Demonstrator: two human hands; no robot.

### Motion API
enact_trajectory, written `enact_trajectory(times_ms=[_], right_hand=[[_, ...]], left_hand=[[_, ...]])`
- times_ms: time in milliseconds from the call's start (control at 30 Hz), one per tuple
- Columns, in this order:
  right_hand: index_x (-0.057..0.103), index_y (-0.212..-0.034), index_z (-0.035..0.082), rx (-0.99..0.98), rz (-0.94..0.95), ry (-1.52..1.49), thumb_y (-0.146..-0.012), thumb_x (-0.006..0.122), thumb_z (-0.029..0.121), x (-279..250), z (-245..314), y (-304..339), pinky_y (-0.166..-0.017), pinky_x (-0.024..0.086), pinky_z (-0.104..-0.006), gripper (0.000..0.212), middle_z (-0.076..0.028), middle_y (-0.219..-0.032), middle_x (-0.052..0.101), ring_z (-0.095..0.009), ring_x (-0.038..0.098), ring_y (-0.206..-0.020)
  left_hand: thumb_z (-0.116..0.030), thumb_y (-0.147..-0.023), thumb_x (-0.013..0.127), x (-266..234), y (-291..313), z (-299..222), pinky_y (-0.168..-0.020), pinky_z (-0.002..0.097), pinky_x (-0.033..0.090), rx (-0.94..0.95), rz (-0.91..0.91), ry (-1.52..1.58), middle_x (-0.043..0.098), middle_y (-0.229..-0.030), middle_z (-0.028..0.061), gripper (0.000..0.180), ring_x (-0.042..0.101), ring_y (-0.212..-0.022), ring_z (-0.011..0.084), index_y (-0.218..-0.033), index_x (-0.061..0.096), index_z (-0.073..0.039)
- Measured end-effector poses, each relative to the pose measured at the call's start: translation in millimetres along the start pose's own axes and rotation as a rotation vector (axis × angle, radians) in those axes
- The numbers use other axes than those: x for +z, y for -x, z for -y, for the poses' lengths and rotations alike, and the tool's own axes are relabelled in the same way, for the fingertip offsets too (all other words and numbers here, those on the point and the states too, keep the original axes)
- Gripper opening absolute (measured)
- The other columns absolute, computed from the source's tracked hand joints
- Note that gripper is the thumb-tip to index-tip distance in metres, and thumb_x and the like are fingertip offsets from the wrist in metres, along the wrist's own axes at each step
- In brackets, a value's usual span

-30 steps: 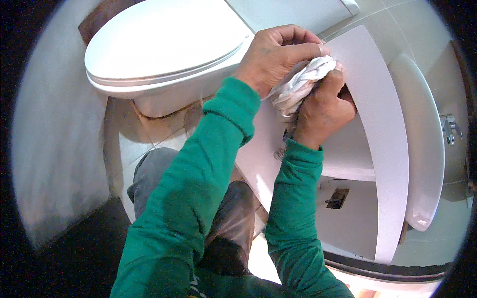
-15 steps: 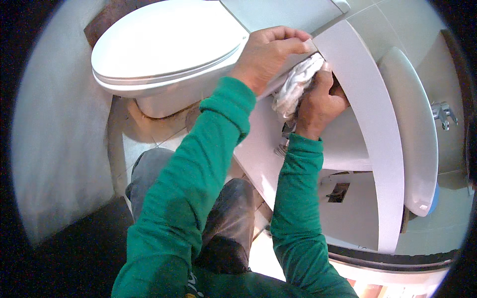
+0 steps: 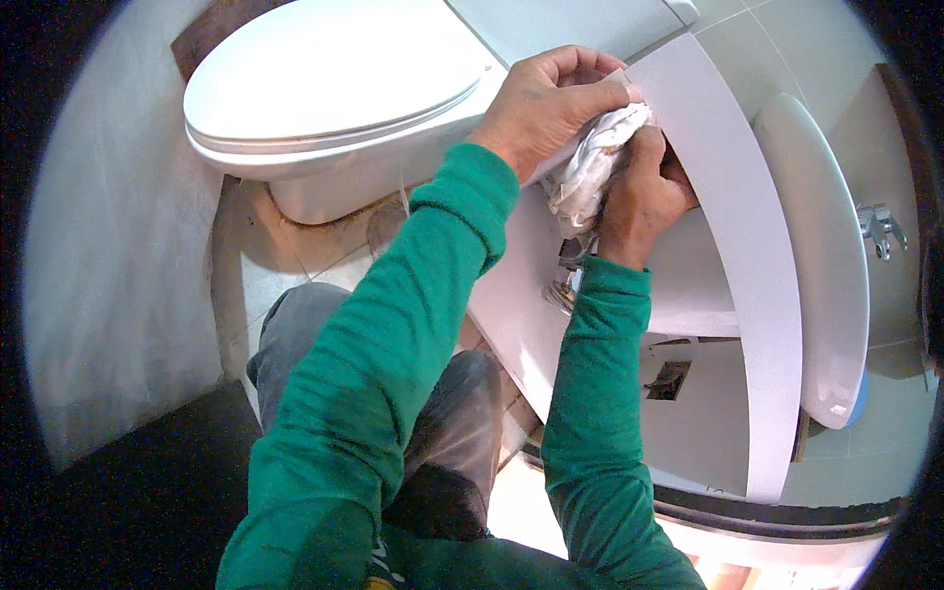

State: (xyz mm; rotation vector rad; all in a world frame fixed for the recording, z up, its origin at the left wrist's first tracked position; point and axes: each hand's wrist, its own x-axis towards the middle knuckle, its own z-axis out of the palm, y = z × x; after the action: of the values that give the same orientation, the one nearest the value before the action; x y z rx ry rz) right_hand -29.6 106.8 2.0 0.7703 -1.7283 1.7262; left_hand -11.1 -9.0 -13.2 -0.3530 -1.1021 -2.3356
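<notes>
A crumpled, soiled white cloth hangs at the corner of a white cabinet. My right hand is closed on the cloth, its thumb pressed near the cloth's upper end. The other right fingers are partly hidden behind the cabinet's curved front panel. My left hand is closed, pinching at the cabinet's corner edge just above the cloth. Its thumb and fingertips meet there; whether they also hold some of the cloth is unclear. Below the cloth, metal fittings are partly visible inside the cabinet.
A white toilet with its lid down stands at the left. A white washbasin with a chrome tap is on the right. The cabinet's inner panel has a dark rectangular cutout. My knees are above the tiled floor.
Both hands have shifted slightly right in the picture. The left thumb has come closer to the cloth's upper end, and the cloth has turned a little, showing brownish stains.
</notes>
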Motion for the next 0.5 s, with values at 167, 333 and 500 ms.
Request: enact_trajectory(times_ms=[167,333,500], right_hand=[[0.057,-0.119,-0.007,-0.022,-0.045,-0.031,-0.091,0.068,0.010,6,-4,-2,-0.088,0.055,-0.0366,0.035,-0.018,-0.115,0.066,-0.024,0.066,-0.101],[0.056,-0.122,-0.007,0.072,-0.048,-0.101,-0.092,0.068,0.008,9,9,-1,-0.088,0.056,-0.0375,0.036,-0.018,-0.116,0.066,-0.024,0.066,-0.101],[0.059,-0.121,-0.007,0.027,-0.015,-0.109,-0.092,0.070,0.009,4,1,-3,-0.087,0.055,-0.0369,0.034,-0.017,-0.116,0.067,-0.024,0.066,-0.100]], left_hand=[[-0.023,-0.086,0.083,-1,2,0,-0.085,0.0263,0.055,-0.026,0.016,-0.019,0.071,-0.104,0.0035,0.041,0.067,-0.095,0.0120,-0.117,0.069,0.000],[-0.019,-0.081,0.087,-8,0,0,-0.080,0.0259,0.056,0.608,-0.171,-0.687,0.075,-0.100,0.0051,0.038,0.070,-0.091,0.0118,-0.113,0.074,-0.004],[-0.016,-0.076,0.087,1,11,-3,-0.075,0.0302,0.058,0.718,-0.279,-0.929,0.077,-0.089,0.0061,0.022,0.073,-0.083,0.0174,-0.095,0.079,-0.008]])
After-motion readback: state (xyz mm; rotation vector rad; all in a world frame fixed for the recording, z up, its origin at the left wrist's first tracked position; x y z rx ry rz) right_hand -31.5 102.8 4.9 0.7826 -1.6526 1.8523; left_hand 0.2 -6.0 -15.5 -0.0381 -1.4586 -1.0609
